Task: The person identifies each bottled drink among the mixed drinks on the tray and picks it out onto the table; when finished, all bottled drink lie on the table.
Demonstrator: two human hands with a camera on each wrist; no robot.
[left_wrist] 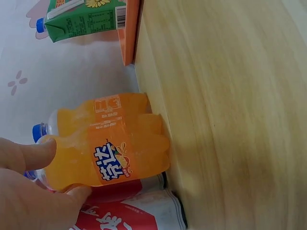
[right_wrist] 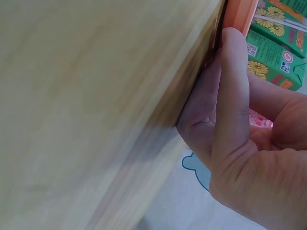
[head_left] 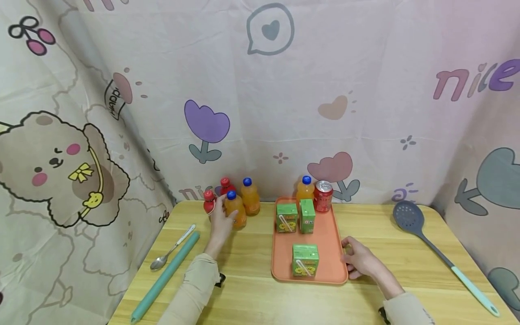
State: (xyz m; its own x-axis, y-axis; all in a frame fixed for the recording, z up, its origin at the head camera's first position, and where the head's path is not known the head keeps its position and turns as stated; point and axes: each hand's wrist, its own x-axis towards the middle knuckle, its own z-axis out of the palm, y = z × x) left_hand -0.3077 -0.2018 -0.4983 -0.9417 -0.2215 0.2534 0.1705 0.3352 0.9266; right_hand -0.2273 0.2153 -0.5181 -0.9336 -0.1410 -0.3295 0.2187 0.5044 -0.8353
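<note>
My left hand (head_left: 221,222) is at the neck of the front orange soda bottle (left_wrist: 103,160), thumb on one side and fingers on the other. Behind it stands a second orange soda bottle (head_left: 251,201) with a blue cap. Two red-capped cola bottles (head_left: 209,205) are close beside the left hand, partly hidden by it. My right hand (head_left: 360,258) holds the right rim of an orange tray (head_left: 331,246), its fingertips at the edge. On the tray are three green juice boxes (head_left: 305,264), another orange soda bottle (head_left: 305,189) and a red can (head_left: 323,197).
At the left lie a spoon (head_left: 167,253) and a long teal rod (head_left: 166,276). A grey slotted skimmer (head_left: 409,218) with a pale green handle lies at the right. A patterned cloth (head_left: 276,104) hangs behind the wooden table (head_left: 252,289).
</note>
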